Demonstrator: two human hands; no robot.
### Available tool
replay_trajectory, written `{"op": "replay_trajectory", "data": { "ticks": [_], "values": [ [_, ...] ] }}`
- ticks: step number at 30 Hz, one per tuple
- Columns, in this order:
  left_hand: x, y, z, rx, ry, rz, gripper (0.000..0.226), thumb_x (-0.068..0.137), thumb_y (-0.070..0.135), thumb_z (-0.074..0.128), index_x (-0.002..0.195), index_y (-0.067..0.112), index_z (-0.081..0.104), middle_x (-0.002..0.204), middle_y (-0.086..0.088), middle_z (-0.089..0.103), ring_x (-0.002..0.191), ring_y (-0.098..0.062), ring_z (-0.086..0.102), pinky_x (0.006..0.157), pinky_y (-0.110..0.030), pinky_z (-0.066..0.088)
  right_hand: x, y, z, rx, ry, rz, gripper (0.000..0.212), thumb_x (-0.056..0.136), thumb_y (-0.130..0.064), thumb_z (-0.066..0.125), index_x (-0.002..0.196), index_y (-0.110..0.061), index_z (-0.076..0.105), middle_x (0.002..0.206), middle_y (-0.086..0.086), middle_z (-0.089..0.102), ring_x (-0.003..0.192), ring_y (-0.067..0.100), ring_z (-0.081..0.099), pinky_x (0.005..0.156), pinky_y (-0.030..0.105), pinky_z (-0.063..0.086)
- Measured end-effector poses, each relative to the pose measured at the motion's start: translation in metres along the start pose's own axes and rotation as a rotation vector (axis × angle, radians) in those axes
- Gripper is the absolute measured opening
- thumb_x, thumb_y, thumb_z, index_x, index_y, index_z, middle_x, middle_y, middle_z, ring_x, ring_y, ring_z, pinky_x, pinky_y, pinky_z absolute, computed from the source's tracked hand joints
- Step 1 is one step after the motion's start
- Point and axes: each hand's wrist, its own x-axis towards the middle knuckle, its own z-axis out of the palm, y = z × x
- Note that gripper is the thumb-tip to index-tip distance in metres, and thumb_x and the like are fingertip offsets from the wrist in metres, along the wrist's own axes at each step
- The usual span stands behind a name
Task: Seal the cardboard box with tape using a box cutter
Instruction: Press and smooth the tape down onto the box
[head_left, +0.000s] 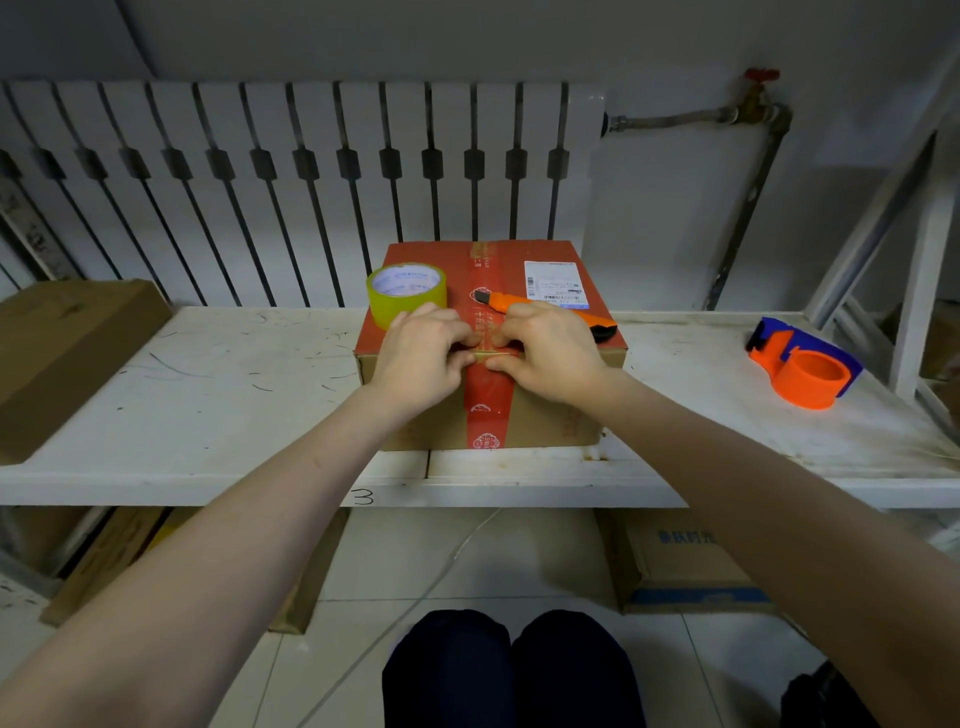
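Far left on the white desk (218, 395): a plain brown carton (67, 353), lying partly out of view.

Centre of the desk, near its front edge: the cardboard box (550, 415), flaps closed, top face red, a band of red printed tape (485, 410) running down the middle and over the near face. White shipping label (555, 283) on the far right of the top.

Yellow-green tape roll (406, 293) lies flat on the box's left far corner, just beyond the left hand (421, 358). Orange box cutter (545, 312) lies on top of the box, right of the centre seam, blade end pointing left, black end near the right edge; the right hand (550, 353) hides its middle.

Both hands at the near top edge, over the red band. Left grip: thumb and forefinger pinched narrow on a thin strip of clear tape. Right grip: likewise pinched on the same strip's other end. Fingertips nearly meet at the seam.

Far right on the desk, well apart from the box: orange and blue tape dispenser (805, 364).

Behind: white radiator (291, 171).
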Motion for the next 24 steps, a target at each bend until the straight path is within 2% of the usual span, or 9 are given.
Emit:
{"op": "replay_trajectory", "data": {
  "ticks": [4, 6, 11, 15, 18, 21, 24],
  "values": [
    [-0.002, -0.001, -0.002, 0.006, -0.016, 0.0, 0.023, 0.078, 0.03, 0.068, 0.097, 0.017, 0.069, 0.093, 0.001, 0.066, 0.097, -0.024, 0.054, 0.081, -0.036, 0.037, 0.001, 0.004, -0.009, 0.023, -0.072, -0.008, 0.033, 0.08, -0.045, 0.066, 0.103, -0.022, 0.069, 0.1, -0.002, 0.065, 0.095, 0.019, 0.059, 0.074, 0.032, 0.047],
    [-0.001, 0.0, -0.001, 0.017, -0.015, 0.001, 0.026, 0.077, 0.034, 0.069, 0.098, 0.019, 0.068, 0.094, 0.002, 0.066, 0.097, -0.023, 0.054, 0.083, -0.037, 0.037, -0.001, 0.003, -0.006, -0.005, -0.045, 0.005, 0.036, 0.076, -0.045, 0.069, 0.102, -0.02, 0.068, 0.1, 0.0, 0.065, 0.094, 0.02, 0.058, 0.074, 0.033, 0.046],
    [0.0, 0.005, 0.002, 0.053, 0.008, 0.001, 0.02, 0.075, 0.026, 0.072, 0.092, 0.016, 0.07, 0.09, -0.001, 0.067, 0.095, -0.026, 0.055, 0.081, -0.036, 0.035, -0.009, -0.002, 0.01, -0.039, 0.062, 0.029, 0.023, 0.08, -0.036, 0.067, 0.09, -0.016, 0.072, 0.086, 0.002, 0.066, 0.082, 0.023, 0.058, 0.068, 0.035, 0.046],
    [0.001, 0.004, -0.003, 0.047, -0.011, 0.011, 0.017, 0.08, 0.03, 0.066, 0.09, 0.016, 0.069, 0.088, 0.0, 0.065, 0.092, -0.024, 0.053, 0.079, -0.034, 0.033, -0.006, 0.001, -0.004, 0.014, -0.007, 0.014, 0.026, 0.086, -0.039, 0.059, 0.098, -0.018, 0.072, 0.094, 0.001, 0.067, 0.088, 0.022, 0.06, 0.074, 0.034, 0.046],
    [0.002, 0.005, -0.005, 0.038, -0.017, 0.016, 0.018, 0.083, 0.032, 0.063, 0.089, 0.017, 0.069, 0.087, 0.0, 0.064, 0.091, -0.024, 0.053, 0.078, -0.034, 0.034, -0.003, 0.003, -0.011, 0.0, -0.046, -0.004, 0.031, 0.082, -0.049, 0.06, 0.099, -0.025, 0.072, 0.096, -0.003, 0.069, 0.088, 0.018, 0.062, 0.082, 0.035, 0.044],
    [0.003, 0.009, -0.001, 0.034, 0.001, -0.022, 0.015, 0.082, 0.026, 0.066, 0.089, 0.014, 0.07, 0.088, -0.003, 0.065, 0.092, -0.025, 0.054, 0.075, -0.031, 0.032, -0.005, -0.001, -0.004, 0.077, 0.045, 0.116, 0.025, 0.08, -0.041, 0.066, 0.093, -0.022, 0.073, 0.096, -0.003, 0.069, 0.091, 0.018, 0.06, 0.077, 0.032, 0.043],
    [0.007, 0.013, -0.002, 0.051, -0.021, -0.062, 0.014, 0.082, 0.026, 0.067, 0.089, 0.015, 0.071, 0.089, -0.002, 0.065, 0.093, -0.025, 0.054, 0.076, -0.033, 0.036, -0.003, -0.005, 0.0, 0.049, 0.034, 0.132, 0.022, 0.082, -0.038, 0.065, 0.091, -0.02, 0.073, 0.094, -0.002, 0.067, 0.091, 0.019, 0.058, 0.076, 0.033, 0.045]
  ]
}}
